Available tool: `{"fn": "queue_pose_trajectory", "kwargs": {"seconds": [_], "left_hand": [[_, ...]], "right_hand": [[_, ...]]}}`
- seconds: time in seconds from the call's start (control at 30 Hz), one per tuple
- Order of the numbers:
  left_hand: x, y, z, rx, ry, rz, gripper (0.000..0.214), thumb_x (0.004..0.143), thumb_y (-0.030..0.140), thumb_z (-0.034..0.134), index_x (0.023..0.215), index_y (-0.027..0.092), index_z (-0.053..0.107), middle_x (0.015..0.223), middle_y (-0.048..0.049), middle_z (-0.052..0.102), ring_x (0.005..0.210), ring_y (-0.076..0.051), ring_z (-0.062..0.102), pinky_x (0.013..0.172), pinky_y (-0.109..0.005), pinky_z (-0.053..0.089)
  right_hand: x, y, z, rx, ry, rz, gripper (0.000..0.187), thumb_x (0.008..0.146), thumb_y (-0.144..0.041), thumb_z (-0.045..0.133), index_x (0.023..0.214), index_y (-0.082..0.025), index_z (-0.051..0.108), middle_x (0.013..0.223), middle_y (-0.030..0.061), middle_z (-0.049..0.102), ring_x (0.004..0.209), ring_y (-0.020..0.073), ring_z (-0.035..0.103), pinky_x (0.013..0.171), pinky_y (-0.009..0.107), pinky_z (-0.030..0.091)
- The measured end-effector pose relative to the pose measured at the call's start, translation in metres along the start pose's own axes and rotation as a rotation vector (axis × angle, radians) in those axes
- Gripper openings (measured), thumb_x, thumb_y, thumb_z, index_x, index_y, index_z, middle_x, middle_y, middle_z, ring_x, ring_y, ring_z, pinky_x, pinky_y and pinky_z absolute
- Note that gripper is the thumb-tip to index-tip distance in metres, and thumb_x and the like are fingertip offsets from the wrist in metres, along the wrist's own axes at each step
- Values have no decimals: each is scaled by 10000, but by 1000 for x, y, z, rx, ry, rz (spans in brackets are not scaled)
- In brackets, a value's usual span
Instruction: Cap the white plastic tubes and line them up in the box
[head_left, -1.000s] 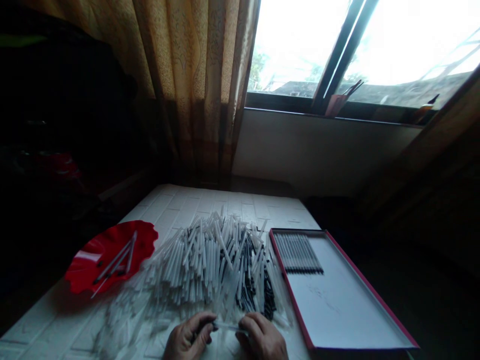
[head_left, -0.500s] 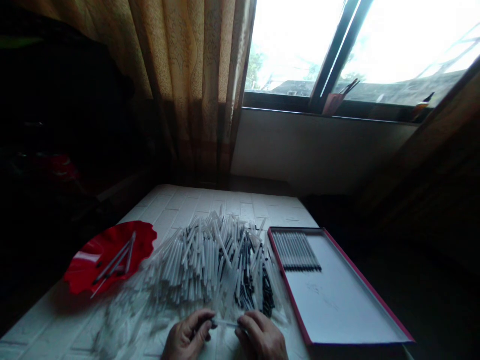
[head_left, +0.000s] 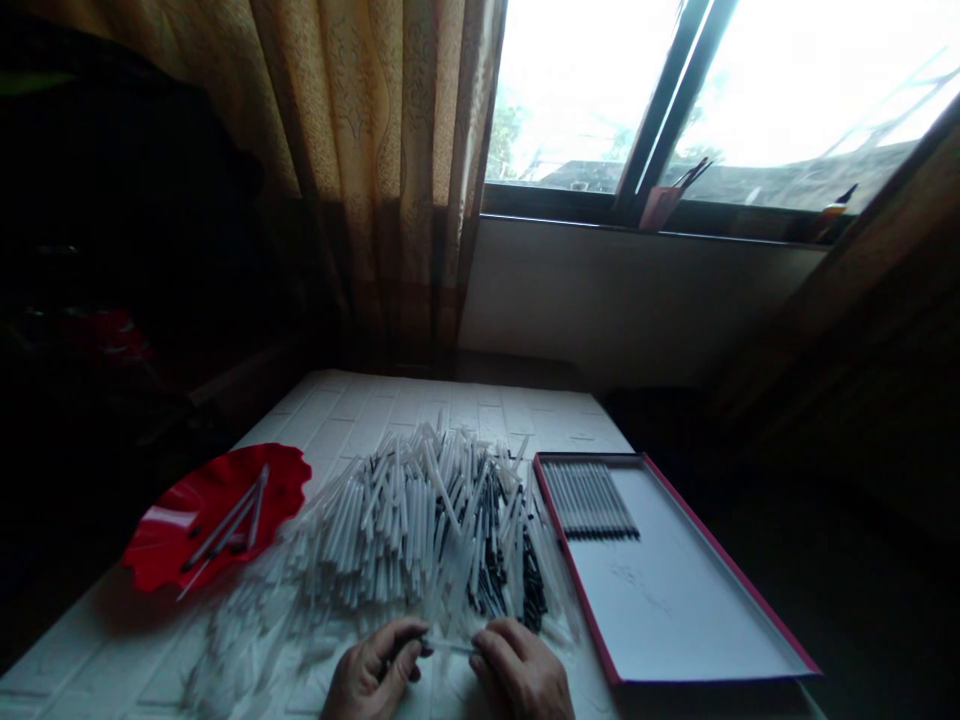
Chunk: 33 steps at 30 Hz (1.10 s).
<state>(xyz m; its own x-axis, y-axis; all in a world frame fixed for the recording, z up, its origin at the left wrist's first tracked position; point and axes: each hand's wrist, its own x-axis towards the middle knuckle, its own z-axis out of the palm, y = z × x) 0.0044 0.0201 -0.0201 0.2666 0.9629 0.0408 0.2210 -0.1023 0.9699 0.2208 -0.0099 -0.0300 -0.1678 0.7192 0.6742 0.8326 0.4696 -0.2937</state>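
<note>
Low in the head view, a thin translucent pen (head_left: 450, 647) lies level between my two hands. My left hand (head_left: 375, 668) pinches its left end, where something dark shows at the fingertips. At the other end, the fingers of my right hand (head_left: 521, 665) are closed on it. Just beyond them spreads a big heap of clear pen barrels (head_left: 397, 530), with dark-ended pieces (head_left: 491, 560) on its right side. To the right, a shallow box with a pink-red rim (head_left: 690, 610) holds a neat row of black-tipped pens (head_left: 589, 500) in its far left corner.
A red wavy-edged bowl (head_left: 161, 510) with a few pens and small dark bits stands at the left. Loose clear wrapping (head_left: 247, 630) lies near the front left of the white brick-patterned table (head_left: 360, 400). Behind are a curtain (head_left: 375, 180) and a window (head_left: 577, 100).
The view has shifted very slightly. Both hands keep the pen in nearly the same place, and the heap, bowl and box look unchanged.
</note>
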Motion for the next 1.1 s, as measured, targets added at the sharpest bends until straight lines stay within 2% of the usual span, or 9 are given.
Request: {"fn": "queue_pose_trajectory", "kwargs": {"seconds": [0.17, 0.33, 0.47, 0.63, 0.77, 0.97, 1.1], "left_hand": [[0, -2, 0, -32, -5, 9, 332, 850, 510, 604, 969, 230, 737, 758, -21, 775, 631, -156, 705, 603, -188, 567], [0, 1, -1, -16, 16, 20, 363, 846, 542, 593, 962, 229, 736, 753, -24, 771, 623, -155, 700, 602, -192, 565], [1, 7, -2, -3, 21, 14, 418, 838, 591, 568, 933, 222, 740, 733, -27, 771, 611, -158, 697, 589, -195, 562], [1, 3, -1, 37, 7, 22, 435, 840, 601, 554, 947, 225, 743, 735, -25, 768, 618, -160, 698, 593, -195, 561], [0, -2, -1, 42, 0, 17, 421, 849, 585, 552, 962, 227, 742, 766, -30, 771, 643, -163, 702, 616, -198, 565], [-1, 1, 1, 23, -1, -3, 399, 846, 563, 568, 976, 225, 735, 779, -27, 763, 661, -160, 703, 620, -191, 566], [-1, 1, 4, 2, 24, 1, 359, 842, 536, 591, 960, 228, 734, 768, -27, 763, 657, -159, 700, 616, -187, 558]], "right_hand": [[-2, -2, 1, 32, 45, 20, 345, 980, -435, 372, 1037, -202, 619, 738, 46, 675, 605, 163, 661, 560, 233, 508], [-1, -2, 0, 22, -1, 15, 301, 994, -355, 352, 886, -222, 599, 717, 26, 655, 583, 148, 641, 538, 218, 486], [2, 0, -4, -39, -42, -18, 317, 990, -341, 357, 900, -235, 642, 723, 29, 662, 595, 152, 648, 554, 222, 486], [3, 1, -5, -49, -11, -74, 299, 963, -424, 435, 982, -221, 653, 755, 41, 683, 603, 158, 652, 556, 230, 480], [2, -1, -5, -44, -24, -38, 348, 988, -392, 369, 860, -236, 652, 712, 31, 652, 585, 154, 621, 548, 240, 438], [1, -4, -4, -49, -25, -35, 330, 992, -353, 367, 888, -236, 658, 734, 34, 652, 621, 159, 621, 582, 247, 443], [0, -4, -7, -99, -21, -33, 293, 960, -359, 422, 860, -247, 673, 643, 19, 597, 531, 159, 588, 513, 247, 431]]}}
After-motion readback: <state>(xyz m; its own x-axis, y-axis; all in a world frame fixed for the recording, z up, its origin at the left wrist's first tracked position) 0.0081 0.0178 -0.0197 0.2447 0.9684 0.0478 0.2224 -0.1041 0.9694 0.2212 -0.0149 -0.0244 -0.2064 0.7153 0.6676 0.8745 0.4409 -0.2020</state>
